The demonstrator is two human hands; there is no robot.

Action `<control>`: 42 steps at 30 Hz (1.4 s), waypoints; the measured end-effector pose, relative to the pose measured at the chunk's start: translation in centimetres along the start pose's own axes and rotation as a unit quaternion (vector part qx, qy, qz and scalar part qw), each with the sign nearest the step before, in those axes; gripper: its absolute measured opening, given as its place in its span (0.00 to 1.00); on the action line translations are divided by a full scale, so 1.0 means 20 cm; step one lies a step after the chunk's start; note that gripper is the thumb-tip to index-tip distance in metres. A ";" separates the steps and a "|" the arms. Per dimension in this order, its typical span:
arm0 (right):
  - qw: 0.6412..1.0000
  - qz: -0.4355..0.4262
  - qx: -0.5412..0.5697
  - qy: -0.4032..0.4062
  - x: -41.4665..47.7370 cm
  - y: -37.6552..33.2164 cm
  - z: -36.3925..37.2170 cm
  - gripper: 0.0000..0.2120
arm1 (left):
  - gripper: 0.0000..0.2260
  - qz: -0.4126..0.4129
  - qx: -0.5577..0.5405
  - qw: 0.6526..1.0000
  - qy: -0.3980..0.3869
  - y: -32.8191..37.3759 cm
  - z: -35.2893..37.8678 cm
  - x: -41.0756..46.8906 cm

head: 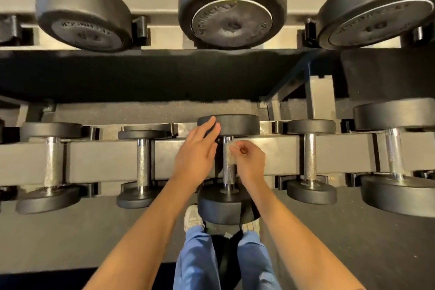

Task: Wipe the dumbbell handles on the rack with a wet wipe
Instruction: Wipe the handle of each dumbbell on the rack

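A black dumbbell with a chrome knurled handle [228, 172] lies across the lower rack rail [106, 158] straight in front of me. My right hand [250, 160] pinches a small crumpled wet wipe [231, 154] against the upper part of that handle. With straight fingers, my left hand [197, 150] reaches to the dumbbell's far head [237, 123] and touches its edge. The near head [226, 209] hangs over the floor between my forearms.
Other dumbbells lie on the same rail: two to the left [51, 162] [142, 162] and two to the right [309, 160] [394, 155]. Three bigger dumbbells [231, 4] sit on the upper shelf. My legs and shoes [193, 218] stand on the dark floor below.
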State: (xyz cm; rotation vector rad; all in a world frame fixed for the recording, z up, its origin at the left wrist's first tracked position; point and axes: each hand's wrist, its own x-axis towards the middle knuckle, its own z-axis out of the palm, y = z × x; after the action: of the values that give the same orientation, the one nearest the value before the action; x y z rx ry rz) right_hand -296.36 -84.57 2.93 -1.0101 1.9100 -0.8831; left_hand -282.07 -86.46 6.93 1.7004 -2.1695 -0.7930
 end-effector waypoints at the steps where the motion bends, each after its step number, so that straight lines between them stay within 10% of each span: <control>1: 1.000 -0.012 0.005 0.009 0.01 -0.01 0.01 0.02 | 0.22 0.001 0.002 1.000 0.010 0.00 0.01 0.00; 42: 0.996 0.004 -0.088 -0.008 -0.12 0.07 0.00 0.05 | 0.21 0.079 0.006 0.994 0.078 -0.09 0.10 -0.02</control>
State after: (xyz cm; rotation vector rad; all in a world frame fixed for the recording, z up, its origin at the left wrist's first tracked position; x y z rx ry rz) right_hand -295.99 -81.84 2.53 -1.1085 2.0042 -0.7095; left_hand -281.55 -85.93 4.40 1.5188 -2.1722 -0.5871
